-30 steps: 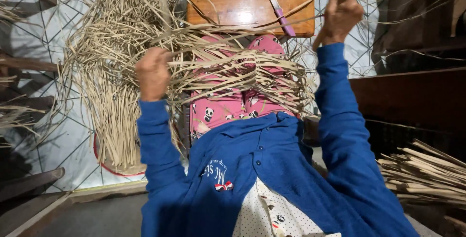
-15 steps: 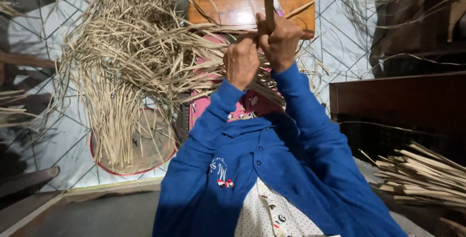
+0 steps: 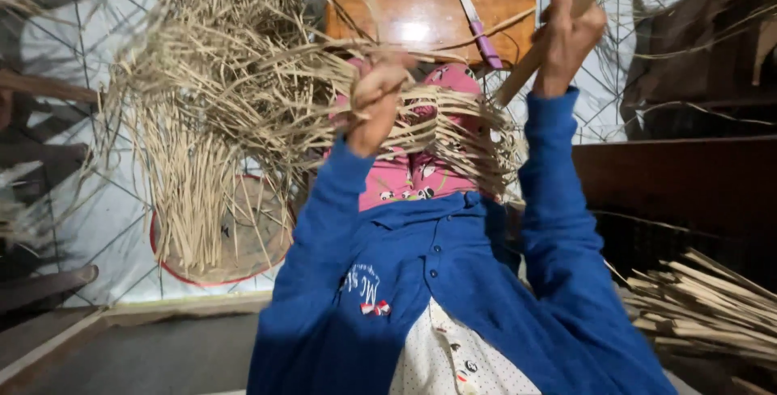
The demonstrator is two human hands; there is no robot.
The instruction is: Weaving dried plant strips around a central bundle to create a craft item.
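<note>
My left hand (image 3: 374, 106) is raised over my lap, its fingers pinched on a thin pale strip pulled off the cane. My right hand (image 3: 567, 35) is lifted to the upper right and grips a long tan bamboo cane (image 3: 558, 23) that slants up out of view. A big heap of pale bamboo strips (image 3: 235, 104) drapes over my pink patterned trousers (image 3: 421, 176) and spills to the left. Both arms wear blue sleeves.
A wooden stool (image 3: 429, 6) stands ahead with a purple-handled knife (image 3: 477, 23) lying on it. A round woven tray (image 3: 243, 233) with a red rim lies at the left under the strips. A bundle of split bamboo slats (image 3: 712, 306) lies at the lower right, beside dark wooden furniture (image 3: 680, 168).
Half a second ago both hands were together on the cane in front of the stool. They have since drawn apart: the right hand swung the cane up and right, the left stayed near the middle holding a strip.
</note>
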